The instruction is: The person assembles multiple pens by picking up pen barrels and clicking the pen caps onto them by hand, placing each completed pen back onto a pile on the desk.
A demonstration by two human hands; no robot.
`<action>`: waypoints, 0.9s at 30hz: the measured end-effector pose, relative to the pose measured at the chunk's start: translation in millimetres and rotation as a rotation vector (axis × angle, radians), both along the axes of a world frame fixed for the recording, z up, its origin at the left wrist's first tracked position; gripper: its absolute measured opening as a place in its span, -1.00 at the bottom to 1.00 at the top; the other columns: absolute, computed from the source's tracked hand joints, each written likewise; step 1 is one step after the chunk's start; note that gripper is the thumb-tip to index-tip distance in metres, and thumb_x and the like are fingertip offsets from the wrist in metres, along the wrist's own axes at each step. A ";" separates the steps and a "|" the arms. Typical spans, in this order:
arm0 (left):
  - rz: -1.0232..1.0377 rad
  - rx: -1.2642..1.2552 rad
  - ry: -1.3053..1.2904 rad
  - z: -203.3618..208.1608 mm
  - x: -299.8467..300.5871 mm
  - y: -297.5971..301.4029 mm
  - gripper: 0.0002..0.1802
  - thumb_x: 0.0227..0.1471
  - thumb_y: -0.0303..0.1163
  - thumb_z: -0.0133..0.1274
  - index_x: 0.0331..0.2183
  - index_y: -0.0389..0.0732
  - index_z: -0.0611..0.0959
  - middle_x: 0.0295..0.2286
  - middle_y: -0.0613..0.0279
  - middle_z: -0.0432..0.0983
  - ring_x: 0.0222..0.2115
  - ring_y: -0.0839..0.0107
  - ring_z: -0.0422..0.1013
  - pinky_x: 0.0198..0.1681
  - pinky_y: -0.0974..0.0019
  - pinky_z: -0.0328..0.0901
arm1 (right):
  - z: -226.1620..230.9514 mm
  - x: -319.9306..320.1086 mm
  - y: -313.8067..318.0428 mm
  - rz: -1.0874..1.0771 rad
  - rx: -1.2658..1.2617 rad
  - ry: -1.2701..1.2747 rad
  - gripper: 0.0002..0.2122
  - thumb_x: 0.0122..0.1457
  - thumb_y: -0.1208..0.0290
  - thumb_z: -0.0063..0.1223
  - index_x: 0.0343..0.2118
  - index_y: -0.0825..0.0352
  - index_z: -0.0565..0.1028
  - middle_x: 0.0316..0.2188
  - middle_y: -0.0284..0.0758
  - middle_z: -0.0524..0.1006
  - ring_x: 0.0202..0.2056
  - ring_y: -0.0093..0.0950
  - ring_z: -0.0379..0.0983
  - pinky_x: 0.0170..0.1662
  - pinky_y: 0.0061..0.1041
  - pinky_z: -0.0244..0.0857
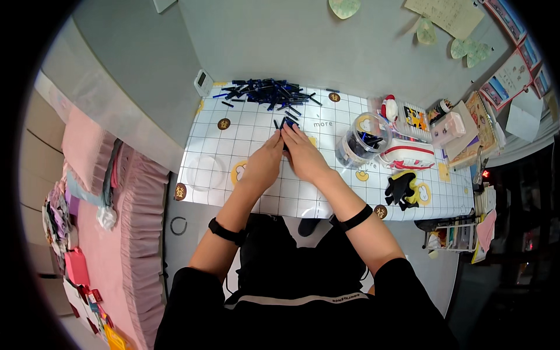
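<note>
Both my hands meet at the middle of the table over a small bunch of short dark blue ink cartridges [287,122]. My left hand [265,160] presses in from the left side, fingers pointing away from me. My right hand [304,154] closes against it from the right, its fingers over the bunch. Part of the bunch is hidden under the fingers. Beyond them lies a loose heap of similar cartridges [268,92] at the table's back edge. On the right stands a clear round tub [348,147] with some cartridges inside.
A clear round lid [205,173] lies at left on the gridded tablecloth [291,198]. Right of the tub are a white and red pouch [408,154] and a black and yellow cloth-like item [402,188]. A small white timer [203,83] stands by the left wall.
</note>
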State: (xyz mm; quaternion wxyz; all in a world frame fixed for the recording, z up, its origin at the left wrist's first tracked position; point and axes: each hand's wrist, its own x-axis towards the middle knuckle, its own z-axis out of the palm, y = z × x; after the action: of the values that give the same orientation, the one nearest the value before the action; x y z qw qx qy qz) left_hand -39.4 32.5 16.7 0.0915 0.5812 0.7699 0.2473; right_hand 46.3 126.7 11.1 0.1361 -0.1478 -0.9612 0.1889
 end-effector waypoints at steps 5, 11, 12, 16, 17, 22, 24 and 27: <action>-0.028 0.169 0.021 -5.5 11.1 -15.6 -0.57 -0.28 -0.69 -0.26 -0.22 -0.36 0.32 -0.15 -0.01 0.18 -0.26 0.13 0.25 -0.24 0.31 0.20 | 4.2 20.7 -6.6 0.055 -0.063 -0.025 -0.61 -0.08 0.55 -0.17 -0.11 0.43 0.16 -0.02 -0.22 0.07 0.03 -0.31 -0.08 0.01 -0.49 -0.05; -0.018 0.099 -0.118 0.0 18.3 -26.6 -0.62 -0.26 -0.66 -0.24 -0.25 -0.31 0.36 -0.17 0.06 0.21 -0.22 0.19 0.23 -0.21 0.33 0.19 | 7.2 40.4 -8.6 0.049 -0.290 0.101 -0.59 -0.15 0.63 -0.09 -0.14 0.32 0.21 -0.02 -0.27 0.09 -0.03 -0.35 0.05 -0.06 -0.51 0.05; -0.015 0.103 -0.152 -0.2 18.4 -26.6 -0.63 -0.26 -0.66 -0.23 -0.26 -0.30 0.37 -0.18 0.07 0.22 -0.23 0.20 0.24 -0.22 0.33 0.19 | 7.9 41.6 -10.4 0.023 -0.357 0.138 -0.59 -0.16 0.64 -0.08 -0.16 0.32 0.23 -0.02 -0.27 0.09 -0.05 -0.35 0.07 -0.08 -0.51 0.06; 0.024 0.331 -0.143 -5.5 19.6 -22.2 -0.65 -0.28 -0.67 -0.17 -0.29 -0.29 0.39 -0.27 0.06 0.27 -0.30 0.17 0.25 -0.27 0.31 0.19 | 3.0 42.1 -21.4 -0.221 -0.642 0.255 -0.63 -0.22 0.64 -0.01 -0.25 0.32 0.30 -0.07 -0.25 0.16 -0.11 -0.34 0.13 -0.20 -0.50 0.14; 0.037 0.365 -0.126 -7.2 19.6 -21.8 -0.65 -0.28 -0.67 -0.15 -0.30 -0.29 0.39 -0.28 0.06 0.27 -0.32 0.16 0.25 -0.27 0.31 0.19 | -6.8 39.6 -21.8 -0.196 -0.391 0.364 -0.65 -0.24 0.63 0.00 -0.28 0.33 0.31 -0.12 -0.26 0.20 -0.14 -0.33 0.14 -0.23 -0.51 0.15; 0.053 0.494 -0.031 -14.0 15.2 -20.6 -0.62 -0.33 -0.67 -0.12 -0.30 -0.32 0.37 -0.31 0.08 0.27 -0.29 0.17 0.19 -0.24 0.28 0.13 | -11.9 32.5 -26.6 -0.155 -0.083 0.500 -0.70 -0.25 0.61 0.01 -0.34 0.33 0.34 -0.25 -0.29 0.26 -0.23 -0.33 0.16 -0.30 -0.53 0.18; 0.029 0.512 0.012 -12.5 12.2 -21.4 -0.62 -0.34 -0.67 -0.13 -0.30 -0.33 0.36 -0.33 0.08 0.27 -0.29 0.16 0.17 -0.23 0.26 0.12 | -8.2 31.1 -27.7 -0.146 -0.080 0.488 -0.72 -0.25 0.62 0.00 -0.36 0.35 0.35 -0.27 -0.29 0.27 -0.25 -0.34 0.16 -0.29 -0.52 0.17; -0.018 0.489 0.034 -8.7 10.7 -22.8 -0.62 -0.35 -0.68 -0.14 -0.31 -0.33 0.36 -0.36 0.07 0.28 -0.30 0.16 0.18 -0.24 0.26 0.12 | -3.4 31.4 -30.0 -0.120 -0.067 0.474 -0.77 -0.25 0.60 -0.01 -0.41 0.37 0.37 -0.31 -0.30 0.28 -0.28 -0.34 0.17 -0.27 -0.49 0.16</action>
State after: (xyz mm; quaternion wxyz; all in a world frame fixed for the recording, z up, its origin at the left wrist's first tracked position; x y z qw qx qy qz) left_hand -28.7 9.6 8.0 -0.0625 0.5970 0.6834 0.4155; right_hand 77.7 96.8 7.6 0.3638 -0.1605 -0.8852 0.2415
